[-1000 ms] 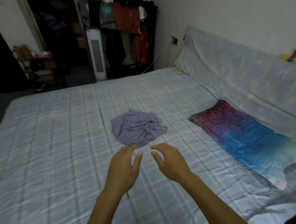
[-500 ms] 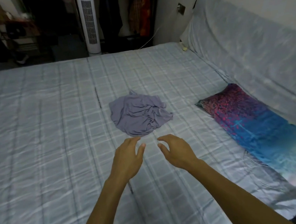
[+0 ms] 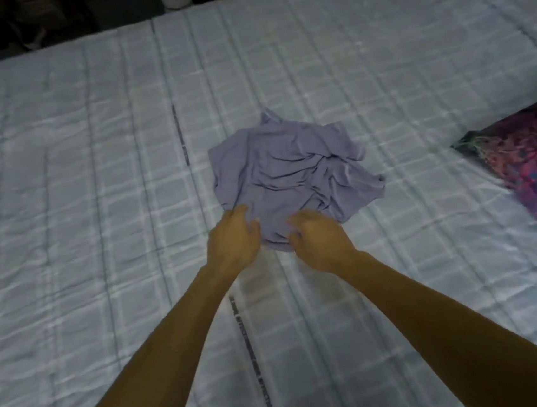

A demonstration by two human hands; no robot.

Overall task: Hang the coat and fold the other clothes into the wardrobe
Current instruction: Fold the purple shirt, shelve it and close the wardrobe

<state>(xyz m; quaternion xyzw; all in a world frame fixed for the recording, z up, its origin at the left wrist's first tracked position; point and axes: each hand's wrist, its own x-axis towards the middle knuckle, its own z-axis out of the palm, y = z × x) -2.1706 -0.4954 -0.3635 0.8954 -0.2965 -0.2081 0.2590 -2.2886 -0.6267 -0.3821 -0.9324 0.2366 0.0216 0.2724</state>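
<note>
Purple garment [image 3: 290, 168] crumpled on the checked quilt of the bed [image 3: 93, 188], about mid-bed, straight ahead of both hands and spreading a little farther to the right than to the left. No clear long axis: a roughly round heap, somewhat broader across than deep, creased toward a knot right of centre, with one small point sticking up at the far edge. Near hem the key part, right at the fingertips and bridging the gap between the two hands.

Left hand [image 3: 233, 240] at the near-left corner of the heap, fingers spread and half bent, tips touching or just over the fabric edge, nothing closed in them. Right hand [image 3: 322, 242] just beside it at the near hem, fingers hooked down onto the cloth, too blurred to tell a pinch from a mere touch. Both about equally near, the right set slightly deeper over the fabric.

Judged step: taking hold of the near edge to lift and shake the heap flat before folding. Calls for two separate corners rather than one bunch — a grab at the middle likely to raise only a lump.

Patterned cloth [image 3: 527, 156] in pink, purple and blue at the right side, well apart from the garment. No wardrobe, hanger or coat in view, nothing seen stowed — most of the task apparently ahead.
</note>
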